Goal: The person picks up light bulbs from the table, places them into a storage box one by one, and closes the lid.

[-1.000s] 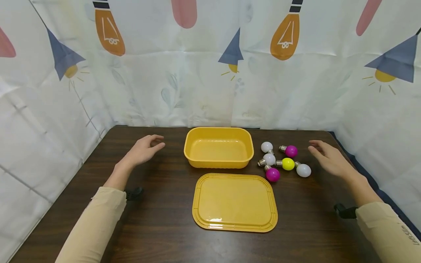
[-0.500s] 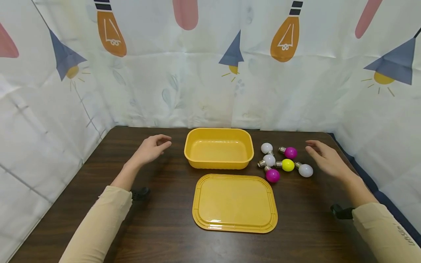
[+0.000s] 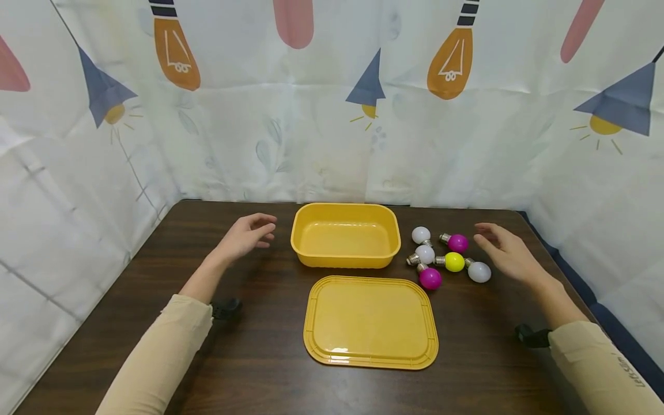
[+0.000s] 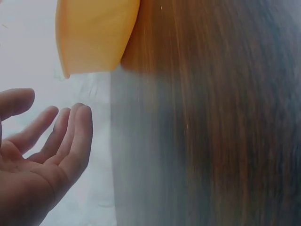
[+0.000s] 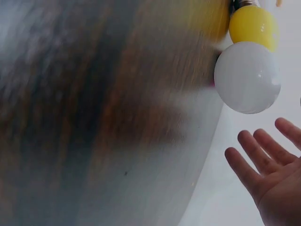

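Observation:
My left hand (image 3: 246, 235) hovers left of the yellow tub (image 3: 344, 260), its fingers loosely bent and holding nothing. In the left wrist view the tub (image 4: 91, 37) stands just beyond those fingertips. On the right, my right hand (image 3: 508, 251) reaches toward a group of light bulbs, touching none. Nearest to it are a white bulb (image 3: 479, 272) and a magenta bulb (image 3: 457, 242). A yellow bulb (image 3: 455, 262), another magenta bulb (image 3: 430, 279) and two white bulbs, one at the back (image 3: 421, 234), lie further left. The right wrist view has a white bulb (image 5: 247, 77) ahead of relaxed fingers.
A flat yellow tray (image 3: 370, 323) lies in front of the tub on the dark wooden table (image 3: 249, 369). White printed cloth (image 3: 321, 132) hangs behind and along both sides of the table.
My left hand has moved right, closer to the tub. My right hand has shifted left toward the bulbs. The tub and tray stay in place.

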`<state>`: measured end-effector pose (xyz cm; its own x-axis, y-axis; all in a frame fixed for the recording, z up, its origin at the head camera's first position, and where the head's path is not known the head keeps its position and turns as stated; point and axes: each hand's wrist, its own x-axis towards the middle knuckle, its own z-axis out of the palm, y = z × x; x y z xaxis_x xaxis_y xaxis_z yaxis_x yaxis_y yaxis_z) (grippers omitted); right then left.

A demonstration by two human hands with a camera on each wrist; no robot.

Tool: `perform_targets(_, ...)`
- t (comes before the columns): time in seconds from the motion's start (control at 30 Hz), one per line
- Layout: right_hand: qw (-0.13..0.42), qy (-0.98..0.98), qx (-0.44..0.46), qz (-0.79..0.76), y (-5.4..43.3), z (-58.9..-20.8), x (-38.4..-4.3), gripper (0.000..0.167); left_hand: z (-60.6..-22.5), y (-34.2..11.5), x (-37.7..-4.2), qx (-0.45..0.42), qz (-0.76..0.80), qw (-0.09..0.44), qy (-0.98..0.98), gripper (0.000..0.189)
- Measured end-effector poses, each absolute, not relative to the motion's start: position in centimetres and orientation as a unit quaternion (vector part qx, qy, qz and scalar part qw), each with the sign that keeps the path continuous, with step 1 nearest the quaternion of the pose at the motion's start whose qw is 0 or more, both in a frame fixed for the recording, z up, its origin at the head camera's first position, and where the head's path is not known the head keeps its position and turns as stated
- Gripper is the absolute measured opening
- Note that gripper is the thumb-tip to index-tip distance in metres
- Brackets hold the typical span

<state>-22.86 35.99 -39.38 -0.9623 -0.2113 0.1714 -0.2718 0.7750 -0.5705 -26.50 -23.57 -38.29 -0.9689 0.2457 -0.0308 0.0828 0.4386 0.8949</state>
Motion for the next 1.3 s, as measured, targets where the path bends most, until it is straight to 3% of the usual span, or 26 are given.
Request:
perform_targets(0.43, 0.026, -0.939, 0.108, 0.324, 35.6, -39.5, -22.9, 0.057, -38.6, -22.2, -26.9, 0.031, 0.656, 0.127, 0.743, 0.053)
perform_targets(1.3, -0.019, -0.931, 0.073, 0.356, 35.4, -39.6, -23.6, 0.062, -39.8, -20.2, -28.5, 0.029, 0.667, 0.157, 0.728, 0.059)
